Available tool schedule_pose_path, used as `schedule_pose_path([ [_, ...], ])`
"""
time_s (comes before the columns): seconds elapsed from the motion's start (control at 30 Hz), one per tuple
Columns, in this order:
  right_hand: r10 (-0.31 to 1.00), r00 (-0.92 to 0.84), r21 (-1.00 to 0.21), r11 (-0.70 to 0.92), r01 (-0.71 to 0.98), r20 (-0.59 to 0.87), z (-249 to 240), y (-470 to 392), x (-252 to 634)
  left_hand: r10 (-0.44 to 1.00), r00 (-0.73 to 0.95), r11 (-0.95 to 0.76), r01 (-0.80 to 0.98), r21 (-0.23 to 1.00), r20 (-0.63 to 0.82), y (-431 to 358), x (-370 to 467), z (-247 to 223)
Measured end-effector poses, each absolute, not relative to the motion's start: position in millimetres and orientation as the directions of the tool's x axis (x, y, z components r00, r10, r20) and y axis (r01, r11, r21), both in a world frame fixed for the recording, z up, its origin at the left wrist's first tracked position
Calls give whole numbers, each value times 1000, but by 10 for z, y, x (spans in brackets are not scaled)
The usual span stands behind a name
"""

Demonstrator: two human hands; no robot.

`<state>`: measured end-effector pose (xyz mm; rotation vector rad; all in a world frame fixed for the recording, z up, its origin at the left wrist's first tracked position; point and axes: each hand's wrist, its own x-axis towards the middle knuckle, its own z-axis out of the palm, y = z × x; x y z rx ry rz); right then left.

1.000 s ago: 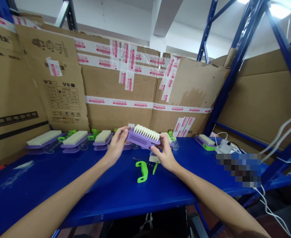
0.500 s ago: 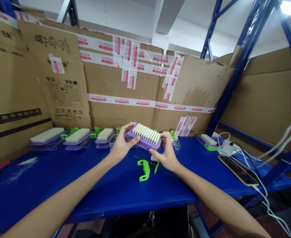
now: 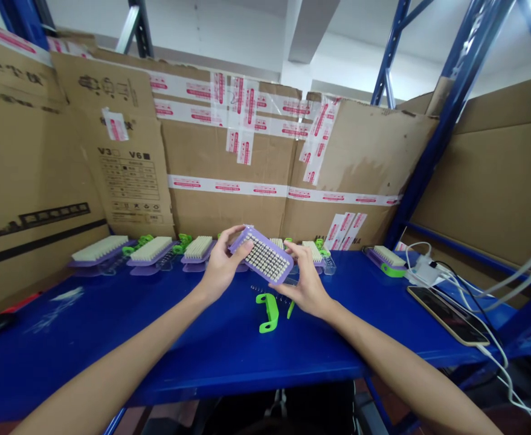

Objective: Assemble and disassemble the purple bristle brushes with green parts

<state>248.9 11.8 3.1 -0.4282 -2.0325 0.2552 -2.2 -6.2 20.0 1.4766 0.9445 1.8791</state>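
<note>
A purple brush head (image 3: 269,257) with pale bristles is held in the air above the table, tilted so its bristle side faces me. My left hand (image 3: 222,266) grips its left end, thumb on the bristle side and fingers behind. Around its right end curves my right hand (image 3: 308,281), thumb at the lower corner and fingers at the upper edge; some fingertips are hidden. Below on the table lie a bright green handle (image 3: 269,314), a second small green piece (image 3: 291,309) and thin springs (image 3: 258,289).
Along the back stand several purple brushes (image 3: 150,251) with green and clear parts beside them. Another brush with a green part (image 3: 386,260) sits at the right. A phone (image 3: 449,314), white cables and a charger (image 3: 426,269) lie on the blue table (image 3: 193,356). Cardboard (image 3: 229,211) walls the back.
The brush head has tipped so its bristles now point more towards me. My right hand's fingers have spread slightly around its right end. The view has shifted a little.
</note>
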Motion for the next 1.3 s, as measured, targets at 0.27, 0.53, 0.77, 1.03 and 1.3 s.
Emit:
schedule_pose_path([
  [0.27,383,-526,-351,922,165,759,41,77,2504,674,-295,-680,112,725,677,-79,-63,166],
  [0.53,322,-581,-269,947,177,748,63,88,2514,764,-253,-611,11,791,593,16,-95,64],
  [0.77,344,-591,-269,939,215,730,28,130,2534,831,-173,-546,-76,834,529,-42,-61,120],
  [1.03,365,-566,-254,929,268,739,0,152,2538,870,-172,-479,-72,875,463,-56,-56,139],
  [1.3,376,-556,-298,927,229,741,23,104,2494,835,-205,-527,-30,849,511,-27,-59,151],
])
